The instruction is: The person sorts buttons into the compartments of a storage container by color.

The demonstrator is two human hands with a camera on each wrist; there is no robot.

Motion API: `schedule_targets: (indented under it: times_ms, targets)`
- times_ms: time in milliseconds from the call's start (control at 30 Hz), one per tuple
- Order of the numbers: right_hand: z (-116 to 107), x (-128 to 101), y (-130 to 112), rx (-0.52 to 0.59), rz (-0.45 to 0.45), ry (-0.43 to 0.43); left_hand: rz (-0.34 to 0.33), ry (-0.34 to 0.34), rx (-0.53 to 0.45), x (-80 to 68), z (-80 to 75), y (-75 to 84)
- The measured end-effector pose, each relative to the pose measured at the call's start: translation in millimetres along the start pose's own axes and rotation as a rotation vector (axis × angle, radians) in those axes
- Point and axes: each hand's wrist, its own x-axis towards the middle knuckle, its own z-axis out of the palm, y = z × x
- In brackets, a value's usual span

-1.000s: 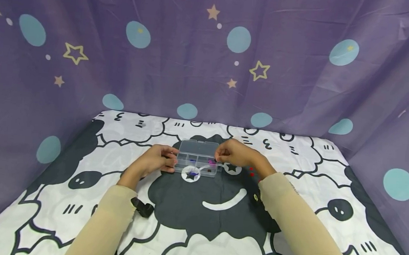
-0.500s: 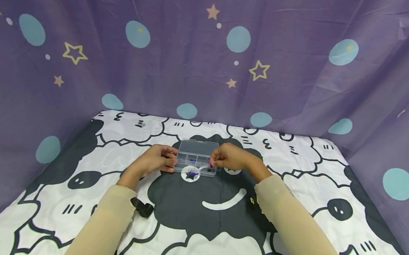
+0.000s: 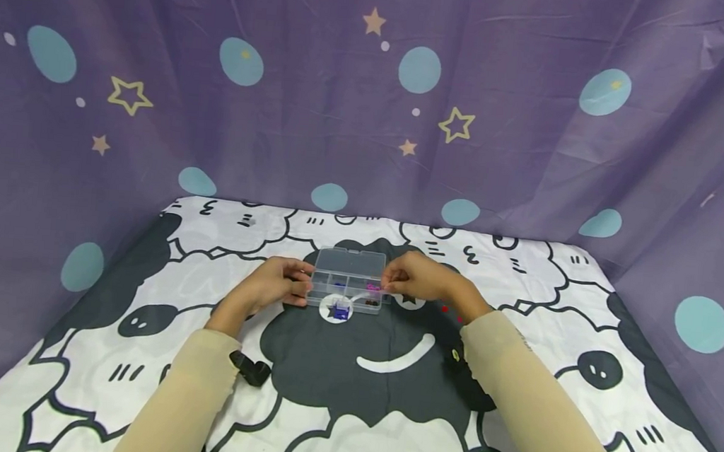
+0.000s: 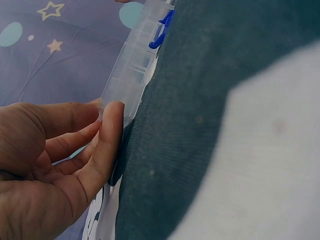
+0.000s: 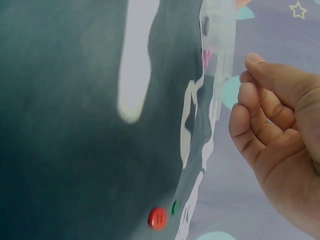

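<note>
A clear plastic compartment box (image 3: 350, 263) stands on the cloth with its lid raised at the back. My left hand (image 3: 275, 281) grips its left end between thumb and fingers; the left wrist view shows that box end (image 4: 122, 82) closely. Just off the right end is my right hand (image 3: 417, 276), its thumb and fingertips bent close together; whether they pinch something small I cannot tell. Pink pieces (image 3: 373, 288) and dark pieces (image 3: 371, 303) lie in the right compartments. At the front of the box shows a blue piece (image 3: 341, 311), curved in the left wrist view.
Near the right forearm lie a red button (image 5: 158, 218), a small green button (image 5: 175, 207) and a yellow piece (image 3: 455, 355). A sheep-patterned cloth (image 3: 383, 440) covers the table. Behind it hangs a purple curtain (image 3: 319, 123). A black device (image 3: 251, 369) sits at the left wrist.
My right hand moved left over the right compartments, then drew back to the right end. The blue piece at the front looks larger and squarer now. The left hand keeps its grip.
</note>
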Motion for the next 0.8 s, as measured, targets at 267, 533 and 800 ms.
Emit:
schedule_targets:
  times_ms: [267, 533, 800]
  targets:
    - [-7, -21, 12, 0.012, 0.076, 0.026, 0.006, 0.0, -0.003, 0.4, 2.1, -0.3]
    - [-13, -43, 27, -0.027, 0.043, 0.055, -0.002, 0.005, -0.004, 1.0, 2.2, -1.4]
    - [-23, -65, 39, -0.035, 0.11, 0.042, -0.004, 0.014, 0.002, 1.1, 1.0, -1.4]
